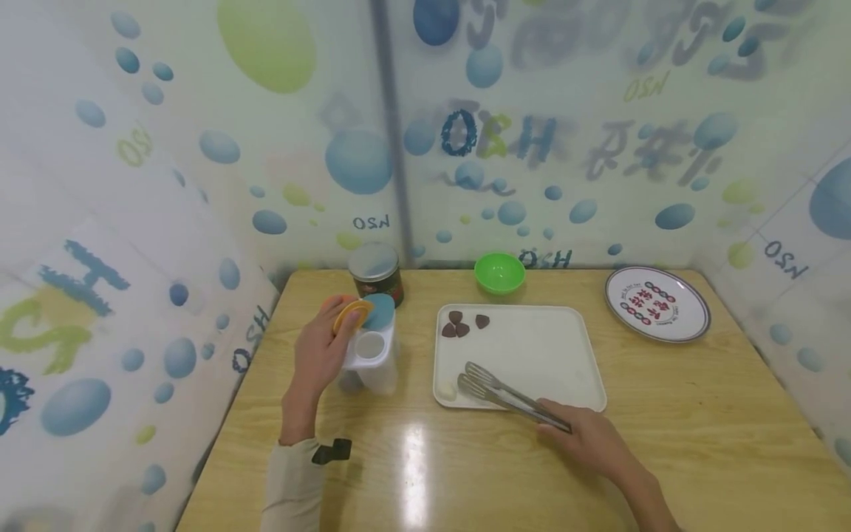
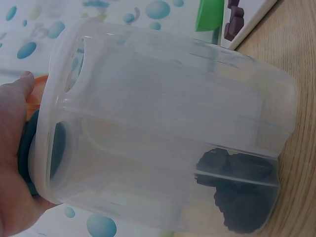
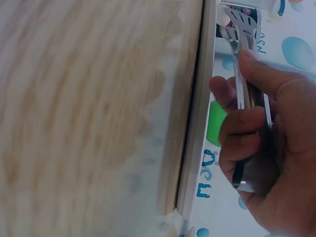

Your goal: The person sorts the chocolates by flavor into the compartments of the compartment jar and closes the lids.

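Observation:
My left hand (image 1: 320, 349) pinches a yellow-orange lid (image 1: 354, 313) held tilted above a clear divided container (image 1: 380, 374). A blue-green lid (image 1: 377, 309) covers another compartment, and one round opening (image 1: 369, 345) at the front is uncovered. Dark lumps (image 2: 242, 192) lie at the bottom of one compartment in the left wrist view. My right hand (image 1: 588, 437) grips metal tongs (image 1: 508, 397), with its fingers curled round the handles in the right wrist view. The tong heads hover over the white tray (image 1: 532, 332), close to a small pale piece (image 1: 448, 391).
Several dark brown pieces (image 1: 456, 325) lie at the tray's back left. Behind stand a green bowl (image 1: 500, 273) and a dark tin with a silver lid (image 1: 376, 272). A printed plate (image 1: 685, 310) sits at the back right of the wooden table (image 1: 698, 414); patterned walls (image 1: 598, 148) enclose it.

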Demonstrator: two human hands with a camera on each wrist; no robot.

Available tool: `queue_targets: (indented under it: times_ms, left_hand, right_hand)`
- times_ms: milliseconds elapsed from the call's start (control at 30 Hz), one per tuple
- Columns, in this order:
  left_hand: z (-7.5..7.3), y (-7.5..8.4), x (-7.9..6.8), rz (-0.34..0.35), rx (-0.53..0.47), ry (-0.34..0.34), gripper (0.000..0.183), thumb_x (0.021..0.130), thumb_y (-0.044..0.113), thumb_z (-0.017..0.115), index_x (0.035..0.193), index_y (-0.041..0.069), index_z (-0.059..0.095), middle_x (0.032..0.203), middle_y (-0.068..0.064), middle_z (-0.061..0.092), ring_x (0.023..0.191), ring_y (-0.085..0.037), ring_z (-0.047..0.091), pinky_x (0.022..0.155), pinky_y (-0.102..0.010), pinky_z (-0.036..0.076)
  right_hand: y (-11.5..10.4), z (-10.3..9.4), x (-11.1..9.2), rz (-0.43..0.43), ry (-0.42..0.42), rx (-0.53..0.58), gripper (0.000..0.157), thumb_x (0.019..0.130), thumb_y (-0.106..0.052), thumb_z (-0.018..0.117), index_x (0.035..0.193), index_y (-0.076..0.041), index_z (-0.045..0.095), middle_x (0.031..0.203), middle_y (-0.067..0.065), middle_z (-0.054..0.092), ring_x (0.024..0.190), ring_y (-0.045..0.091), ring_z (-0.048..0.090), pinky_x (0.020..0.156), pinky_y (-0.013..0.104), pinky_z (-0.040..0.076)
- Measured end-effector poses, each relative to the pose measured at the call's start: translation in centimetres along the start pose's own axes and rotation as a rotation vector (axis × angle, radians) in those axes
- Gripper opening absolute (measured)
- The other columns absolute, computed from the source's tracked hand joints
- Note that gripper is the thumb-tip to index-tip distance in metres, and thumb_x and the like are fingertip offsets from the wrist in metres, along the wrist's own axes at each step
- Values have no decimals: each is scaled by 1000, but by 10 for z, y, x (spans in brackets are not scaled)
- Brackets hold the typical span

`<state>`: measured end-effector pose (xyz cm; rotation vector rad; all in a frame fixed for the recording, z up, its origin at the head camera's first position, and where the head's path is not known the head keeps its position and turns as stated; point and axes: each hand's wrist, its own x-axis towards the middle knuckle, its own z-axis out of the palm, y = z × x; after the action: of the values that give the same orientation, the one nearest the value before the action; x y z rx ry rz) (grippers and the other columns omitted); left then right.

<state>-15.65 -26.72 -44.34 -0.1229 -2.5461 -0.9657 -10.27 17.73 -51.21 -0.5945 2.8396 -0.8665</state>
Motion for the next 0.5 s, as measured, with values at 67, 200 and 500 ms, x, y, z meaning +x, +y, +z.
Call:
queue_targets:
  times_ms: [67,200,500]
  left_hand:
    - [0,-1,0,-2,1,0,38,105,39,48,127,15,67,135,-8,64,116,-31,65,93,-54,51]
    - [0,-1,0,-10,4,-4,40,105,40,47,129,14,67,137,-9,62,117,-33,64,94,-56,50]
    - [1,-4,1,-29,-4,-18,43,105,42,47,132,15,66,139,-8,62,129,-33,58,102,-57,46]
  right_hand:
    - [0,1,0,-24,31,9,42,94,-38,68,130,-18,68,122,3,72,104,21,71,85,43,58]
    - [-2,0,3,-51,68,5,41,93,-37,70,129,-18,69,120,0,73,100,13,69,83,37,58]
    - [-6,-2,0,-6,16,-22,47,89,-45,72,129,-20,69,119,2,73,93,10,65,78,36,56]
